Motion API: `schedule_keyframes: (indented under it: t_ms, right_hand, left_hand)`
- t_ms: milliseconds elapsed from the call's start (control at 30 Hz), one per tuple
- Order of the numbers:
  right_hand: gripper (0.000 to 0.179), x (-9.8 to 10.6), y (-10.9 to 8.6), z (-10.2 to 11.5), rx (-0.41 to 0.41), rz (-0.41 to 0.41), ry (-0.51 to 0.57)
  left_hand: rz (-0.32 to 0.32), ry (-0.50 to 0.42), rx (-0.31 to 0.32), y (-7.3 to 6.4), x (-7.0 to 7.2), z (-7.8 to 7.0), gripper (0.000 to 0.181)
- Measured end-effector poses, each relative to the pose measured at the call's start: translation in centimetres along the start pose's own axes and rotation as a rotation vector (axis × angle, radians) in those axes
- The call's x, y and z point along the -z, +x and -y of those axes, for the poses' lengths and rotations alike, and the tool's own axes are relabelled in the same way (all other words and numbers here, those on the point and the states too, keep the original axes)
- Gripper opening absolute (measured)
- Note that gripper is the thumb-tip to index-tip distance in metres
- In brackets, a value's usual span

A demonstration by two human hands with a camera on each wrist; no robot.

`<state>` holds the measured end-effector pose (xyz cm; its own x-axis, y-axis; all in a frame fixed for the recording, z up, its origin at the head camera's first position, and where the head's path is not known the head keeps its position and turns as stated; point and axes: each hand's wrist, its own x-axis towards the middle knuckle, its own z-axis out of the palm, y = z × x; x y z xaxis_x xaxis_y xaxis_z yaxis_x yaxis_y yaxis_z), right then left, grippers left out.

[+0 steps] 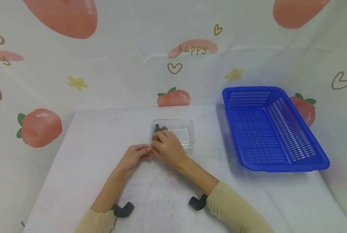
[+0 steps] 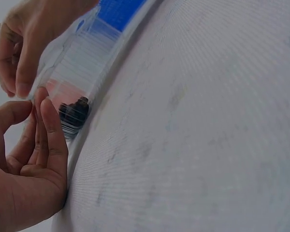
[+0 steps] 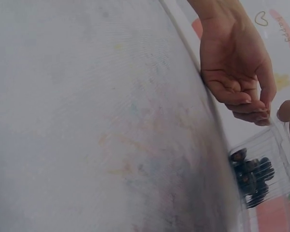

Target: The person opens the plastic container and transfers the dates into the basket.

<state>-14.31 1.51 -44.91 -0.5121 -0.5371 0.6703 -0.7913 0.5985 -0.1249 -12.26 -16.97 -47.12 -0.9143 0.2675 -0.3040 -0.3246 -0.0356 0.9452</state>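
Your left hand [image 1: 135, 157] pinches the near-left corner of a clear box [image 1: 177, 124], apparently steadying it; your right hand [image 1: 171, 148], grip impossible to tell, bends beside dark pieces [image 1: 157, 127].

Blue basket [image 1: 258, 136], near-black pieces [image 3: 251, 180], fruit-printed white backdrop [image 1: 126, 74]

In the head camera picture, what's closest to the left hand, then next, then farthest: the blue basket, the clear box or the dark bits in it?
From the left hand:
1. Clear box: its near-left corner is at the hand.
2. Dark bits: inside the box, on its left side.
3. Blue basket: far over on the right.
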Motion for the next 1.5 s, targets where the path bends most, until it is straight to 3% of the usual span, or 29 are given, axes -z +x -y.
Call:
schedule_keyframes:
  t_ms: [333, 800, 1167, 1500]
  right_hand:
    - [0.003, 0.6, 0.7, 0.1, 0.008, -0.076, 0.021]
    - [0.011, 1.2, 1.8, -0.3, -0.078, -0.089, 0.024]
    - [0.011, 2.9, 3.8, -1.4, -0.136, -0.116, 0.052]
    - [0.013, 4.4, 5.3, -2.9, -0.094, -0.173, -0.006]
  left_hand:
    - [-0.003, 0.003, -0.017, 0.1, 0.2, 0.2, 0.033]
    - [-0.024, 0.006, -0.009, 0.2, 0.3, 0.8, 0.037]
    - [-0.015, -0.007, 0.007, 0.3, 0.1, 0.5, 0.038]
    - [-0.005, -0.030, 0.003, 0.1, -0.3, 0.3, 0.042]
